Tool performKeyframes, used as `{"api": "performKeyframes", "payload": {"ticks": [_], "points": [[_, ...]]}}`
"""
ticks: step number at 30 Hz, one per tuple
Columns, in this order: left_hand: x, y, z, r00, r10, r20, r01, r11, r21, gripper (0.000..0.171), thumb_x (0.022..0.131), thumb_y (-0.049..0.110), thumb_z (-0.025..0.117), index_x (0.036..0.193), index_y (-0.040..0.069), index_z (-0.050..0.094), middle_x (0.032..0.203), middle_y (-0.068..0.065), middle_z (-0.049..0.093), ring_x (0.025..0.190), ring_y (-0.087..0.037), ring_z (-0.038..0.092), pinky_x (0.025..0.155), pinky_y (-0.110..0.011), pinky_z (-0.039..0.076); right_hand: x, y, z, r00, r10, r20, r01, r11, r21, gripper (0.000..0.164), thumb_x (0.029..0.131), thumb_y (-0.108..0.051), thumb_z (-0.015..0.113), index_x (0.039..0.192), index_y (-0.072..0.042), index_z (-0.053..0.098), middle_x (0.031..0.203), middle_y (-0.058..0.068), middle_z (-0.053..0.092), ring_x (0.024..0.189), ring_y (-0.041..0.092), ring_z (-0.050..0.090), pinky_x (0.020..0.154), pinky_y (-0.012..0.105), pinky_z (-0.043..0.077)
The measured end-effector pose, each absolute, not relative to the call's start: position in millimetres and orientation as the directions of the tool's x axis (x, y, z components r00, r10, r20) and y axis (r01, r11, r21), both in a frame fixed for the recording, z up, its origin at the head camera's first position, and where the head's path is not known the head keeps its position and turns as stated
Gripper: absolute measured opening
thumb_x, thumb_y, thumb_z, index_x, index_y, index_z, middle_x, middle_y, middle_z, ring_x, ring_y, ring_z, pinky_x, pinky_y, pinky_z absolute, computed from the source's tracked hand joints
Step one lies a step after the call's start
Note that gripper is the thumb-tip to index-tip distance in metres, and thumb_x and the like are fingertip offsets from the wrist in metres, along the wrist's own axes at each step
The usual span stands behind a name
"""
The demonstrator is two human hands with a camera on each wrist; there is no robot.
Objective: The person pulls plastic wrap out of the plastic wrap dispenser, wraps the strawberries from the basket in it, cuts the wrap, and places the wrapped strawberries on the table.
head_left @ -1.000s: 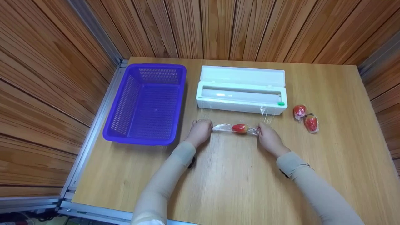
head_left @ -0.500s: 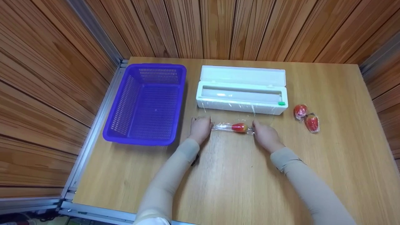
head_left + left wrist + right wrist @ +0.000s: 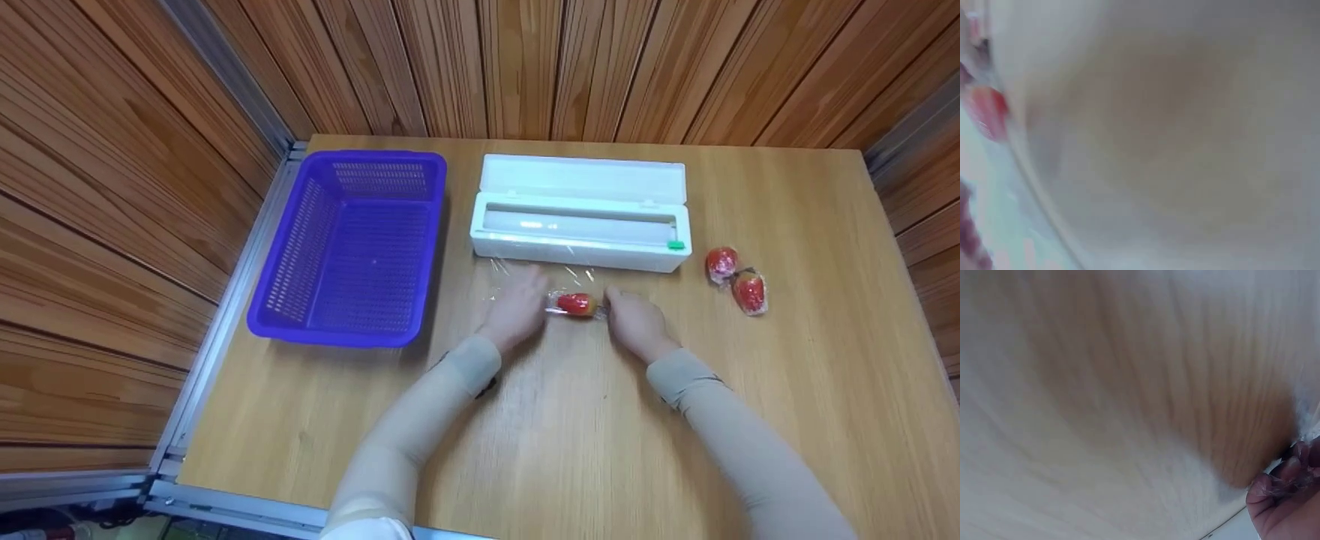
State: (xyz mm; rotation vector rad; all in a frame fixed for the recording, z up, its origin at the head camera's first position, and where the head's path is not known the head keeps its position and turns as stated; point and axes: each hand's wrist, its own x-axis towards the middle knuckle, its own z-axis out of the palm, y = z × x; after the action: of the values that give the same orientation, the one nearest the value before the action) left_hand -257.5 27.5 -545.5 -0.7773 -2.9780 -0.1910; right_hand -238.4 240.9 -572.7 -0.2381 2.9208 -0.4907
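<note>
A small red fruit (image 3: 576, 304) with a yellowish end lies wrapped in clear plastic wrap in the middle of the table. At its right end my right hand (image 3: 638, 327) pinches the gathered wrap; the right wrist view shows curled fingers (image 3: 1286, 503) with crinkled film between them. My left hand (image 3: 516, 306), blurred, reaches over the wrap just left of the fruit, its fingers stretched forward. Thin film (image 3: 581, 276) stretches from the fruit toward a white wrap dispenser (image 3: 577, 251). In the left wrist view the fruit (image 3: 987, 112) shows at the left edge.
The dispenser's lid (image 3: 585, 178) is raised, with a roll (image 3: 577, 223) inside and a green slider (image 3: 676, 245) at its right end. A purple basket (image 3: 259, 315) stands at left. Two wrapped red fruits (image 3: 722, 264) lie at right on the wooden table (image 3: 555, 450).
My left hand has let go of the wrap's left end and moved right, close to the fruit. The right hand has shifted slightly left, still pinching. The film's width has narrowed.
</note>
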Motion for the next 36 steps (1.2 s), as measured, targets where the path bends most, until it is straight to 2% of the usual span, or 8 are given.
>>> {"api": "performKeyframes", "payload": {"ticks": [3,5,11,17,21,24,30,36], "points": [[-256,47,-544,-0.764,0.644,0.037,0.637,0.744,0.199,0.03,0.085,0.025,0.051,0.113,0.016,0.05,0.111,0.001,0.051,0.104,-0.014,0.049,0.096,-0.029,0.038,-237,243,-571,-0.971,-0.187,-0.147,-0.121,0.92,-0.372,0.012,0.089,-0.012,0.037,0.096,-0.011,0.047,0.081,0.008,0.058,0.077,0.028,0.056,0.064,0.041,0.045],[-256,57,-545,-0.737,0.676,-0.015,0.659,0.723,0.207,0.032,0.083,0.03,0.054,0.112,0.018,0.049,0.111,0.002,0.05,0.103,-0.013,0.05,0.096,-0.029,0.038,-236,244,-570,-0.97,-0.195,-0.143,-0.125,0.911,-0.392,0.012,0.088,-0.011,0.039,0.095,-0.011,0.049,0.084,0.007,0.06,0.08,0.028,0.057,0.067,0.041,0.045],[-260,74,-554,-0.771,0.617,-0.155,0.591,0.785,0.185,0.033,0.082,0.034,0.056,0.111,0.021,0.049,0.114,0.003,0.052,0.109,-0.016,0.049,0.1,-0.036,0.035,-228,251,-566,-0.968,-0.219,-0.122,-0.134,0.863,-0.487,0.011,0.087,-0.011,0.046,0.093,-0.008,0.055,0.09,0.01,0.06,0.088,0.028,0.056,0.078,0.043,0.044],[-265,79,-555,-0.791,0.597,-0.135,0.562,0.796,0.225,0.027,0.088,0.032,0.047,0.109,0.016,0.052,0.108,0.001,0.049,0.101,-0.015,0.05,0.095,-0.032,0.04,-216,261,-560,-0.978,-0.193,-0.083,-0.116,0.826,-0.551,0.019,0.085,-0.007,0.049,0.103,-0.004,0.057,0.094,0.008,0.049,0.089,0.024,0.049,0.08,0.04,0.044],[-267,78,-556,-0.782,0.614,-0.109,0.575,0.778,0.254,0.027,0.092,0.029,0.04,0.107,0.011,0.053,0.101,-0.001,0.045,0.09,-0.014,0.048,0.085,-0.028,0.044,-211,271,-560,-0.98,-0.188,-0.067,-0.118,0.816,-0.565,0.021,0.086,-0.008,0.049,0.106,-0.005,0.055,0.098,0.009,0.053,0.095,0.026,0.05,0.084,0.043,0.043],[-270,79,-554,-0.765,0.634,-0.114,0.599,0.765,0.239,0.031,0.092,0.032,0.037,0.112,0.012,0.051,0.105,-0.001,0.048,0.097,-0.015,0.05,0.091,-0.03,0.042,-210,279,-557,-0.98,-0.172,-0.104,-0.08,0.81,-0.581,0.022,0.087,-0.009,0.047,0.109,-0.005,0.053,0.103,0.012,0.056,0.1,0.029,0.051,0.089,0.046,0.041],[-278,80,-554,-0.754,0.639,-0.155,0.575,0.755,0.317,0.028,0.093,0.035,0.032,0.116,0.022,0.042,0.12,-0.002,0.05,0.116,-0.019,0.046,0.104,-0.041,0.029,-213,296,-551,-0.984,-0.054,-0.17,0.064,0.781,-0.621,0.027,0.089,-0.01,0.042,0.114,-0.006,0.049,0.107,0.014,0.056,0.102,0.03,0.052,0.088,0.047,0.042],[-282,83,-561,-0.79,0.608,-0.082,0.557,0.766,0.321,0.014,0.091,0.029,0.04,0.096,0.018,0.045,0.099,-0.004,0.052,0.095,-0.02,0.049,0.086,-0.034,0.041,-222,313,-537,-0.977,0.178,-0.118,0.207,0.649,-0.732,0.035,0.088,-0.009,0.044,0.122,-0.005,0.04,0.111,0.014,0.045,0.1,0.026,0.045,0.085,0.039,0.041]]}}
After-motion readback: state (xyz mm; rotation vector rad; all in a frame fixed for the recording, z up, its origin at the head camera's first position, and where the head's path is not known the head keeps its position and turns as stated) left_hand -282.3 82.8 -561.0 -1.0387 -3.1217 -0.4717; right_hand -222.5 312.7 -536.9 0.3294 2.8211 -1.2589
